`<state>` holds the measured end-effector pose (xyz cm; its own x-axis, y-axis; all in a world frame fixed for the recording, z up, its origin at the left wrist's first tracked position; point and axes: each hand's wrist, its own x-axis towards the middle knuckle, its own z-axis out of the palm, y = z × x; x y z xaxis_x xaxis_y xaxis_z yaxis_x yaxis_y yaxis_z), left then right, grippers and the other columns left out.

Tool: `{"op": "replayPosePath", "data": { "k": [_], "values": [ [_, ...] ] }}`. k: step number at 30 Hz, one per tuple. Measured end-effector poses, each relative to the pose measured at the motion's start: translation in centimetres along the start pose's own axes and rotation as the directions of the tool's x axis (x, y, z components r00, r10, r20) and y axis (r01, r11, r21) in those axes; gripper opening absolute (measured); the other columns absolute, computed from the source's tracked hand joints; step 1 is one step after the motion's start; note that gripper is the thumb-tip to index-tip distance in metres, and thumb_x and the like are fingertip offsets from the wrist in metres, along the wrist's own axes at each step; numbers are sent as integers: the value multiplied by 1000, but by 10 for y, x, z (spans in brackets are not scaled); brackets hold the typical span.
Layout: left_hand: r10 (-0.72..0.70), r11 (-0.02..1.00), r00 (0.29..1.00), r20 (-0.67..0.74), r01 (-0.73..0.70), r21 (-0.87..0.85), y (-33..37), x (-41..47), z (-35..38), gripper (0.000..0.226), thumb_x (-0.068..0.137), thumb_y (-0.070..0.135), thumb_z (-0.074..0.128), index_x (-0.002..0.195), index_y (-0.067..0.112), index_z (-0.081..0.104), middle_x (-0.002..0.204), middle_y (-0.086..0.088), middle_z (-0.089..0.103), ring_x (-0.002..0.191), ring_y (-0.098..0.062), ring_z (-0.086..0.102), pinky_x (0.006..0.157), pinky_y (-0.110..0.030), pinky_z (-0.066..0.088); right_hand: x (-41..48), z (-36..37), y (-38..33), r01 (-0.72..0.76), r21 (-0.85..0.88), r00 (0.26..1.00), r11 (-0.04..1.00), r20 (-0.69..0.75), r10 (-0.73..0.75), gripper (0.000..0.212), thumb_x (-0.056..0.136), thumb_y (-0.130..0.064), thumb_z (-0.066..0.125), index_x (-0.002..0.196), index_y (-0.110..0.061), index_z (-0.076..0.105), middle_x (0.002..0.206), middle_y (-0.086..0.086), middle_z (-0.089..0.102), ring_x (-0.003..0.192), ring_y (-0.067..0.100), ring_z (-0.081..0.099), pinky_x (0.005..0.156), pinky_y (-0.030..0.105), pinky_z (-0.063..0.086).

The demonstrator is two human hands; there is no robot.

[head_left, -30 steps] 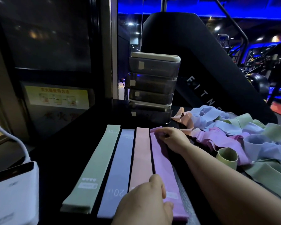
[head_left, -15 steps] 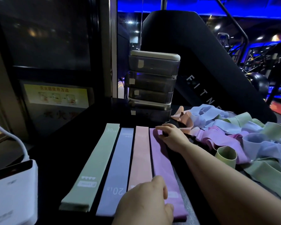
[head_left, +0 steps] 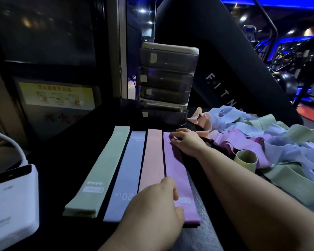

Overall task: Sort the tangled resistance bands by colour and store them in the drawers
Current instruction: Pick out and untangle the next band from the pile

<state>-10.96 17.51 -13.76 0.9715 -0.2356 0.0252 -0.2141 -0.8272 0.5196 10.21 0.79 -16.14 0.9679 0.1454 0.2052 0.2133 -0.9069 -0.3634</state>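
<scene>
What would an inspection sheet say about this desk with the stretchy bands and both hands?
Surface: black table top, dimly lit.
Job's things: four flat fabric bands lie side by side: pale green band, blue band, pink band, purple band. A tangled pile of mixed-colour bands lies to their right. A smoky plastic drawer stack stands behind them.
Clutter: white box-shaped power bank at the left edge.
Hands: left hand rests on the purple band's near end; right hand presses its far end.
Cables: white cable runs to the power bank.
Surroundings: black gym machine, yellow wall notice.
</scene>
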Motion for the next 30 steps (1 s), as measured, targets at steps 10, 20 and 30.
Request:
{"op": "replayPosePath", "data": {
  "k": [10,20,30],
  "values": [
    [23,999,999,-42,-21,32,4,-2,3,9,90,32,47,97,31,42,86,6,54,91,-16,55,67,-29,38,-14,-5,-4,-47,233,993,971,-95,71,32,95,-21,57,126,-23,65,137,0,48,120,12,50,95,13,31],
    [-27,1000,992,-121,28,6,28,-7,1,15,91,46,49,95,33,45,87,7,60,89,-14,59,71,-28,44,-56,-76,16,14,313,944,950,-317,91,23,93,-14,56,105,-27,72,109,-2,54,108,20,61,68,17,42],
    [-26,954,997,-75,3,-299,109,54,35,12,87,37,60,93,28,54,93,9,61,95,-16,58,80,-28,45,-120,-105,115,-135,216,860,967,-460,223,18,89,-19,65,104,-22,74,106,-1,63,94,14,56,76,24,35]
  ]
}}
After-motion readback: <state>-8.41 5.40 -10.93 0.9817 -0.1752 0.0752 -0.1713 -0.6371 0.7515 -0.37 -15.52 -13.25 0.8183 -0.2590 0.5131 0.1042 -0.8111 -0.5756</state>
